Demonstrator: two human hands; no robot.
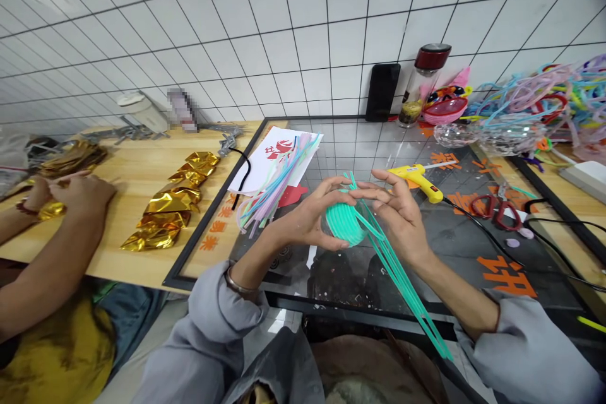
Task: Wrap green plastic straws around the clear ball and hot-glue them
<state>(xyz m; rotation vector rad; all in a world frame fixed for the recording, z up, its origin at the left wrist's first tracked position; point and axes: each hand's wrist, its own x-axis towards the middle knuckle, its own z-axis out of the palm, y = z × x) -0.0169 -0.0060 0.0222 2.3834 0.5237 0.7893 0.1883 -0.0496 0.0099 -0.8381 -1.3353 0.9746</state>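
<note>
My left hand point(310, 218) cups a coiled ball of teal pipe cleaner point(344, 224) from the left, fingers curled round it. My right hand point(398, 211) is at the ball's right side, its fingers stretched leftward over the top and pinching the teal stems there. Several long teal pipe cleaner stems point(407, 287) trail from the ball down to the lower right, past my right forearm. Both hands hover above a glass-topped table point(360, 139).
A yellow glue gun point(419, 178) lies just behind my right hand, its cord running right. Pastel pipe cleaners point(277, 186) rest on white paper. Red scissors point(492, 208), a black phone point(382, 91), a jar point(421, 85) and a colourful pipe cleaner heap point(534, 98) stand around. At left another person's hands point(71, 196) fold gold foil point(173, 202).
</note>
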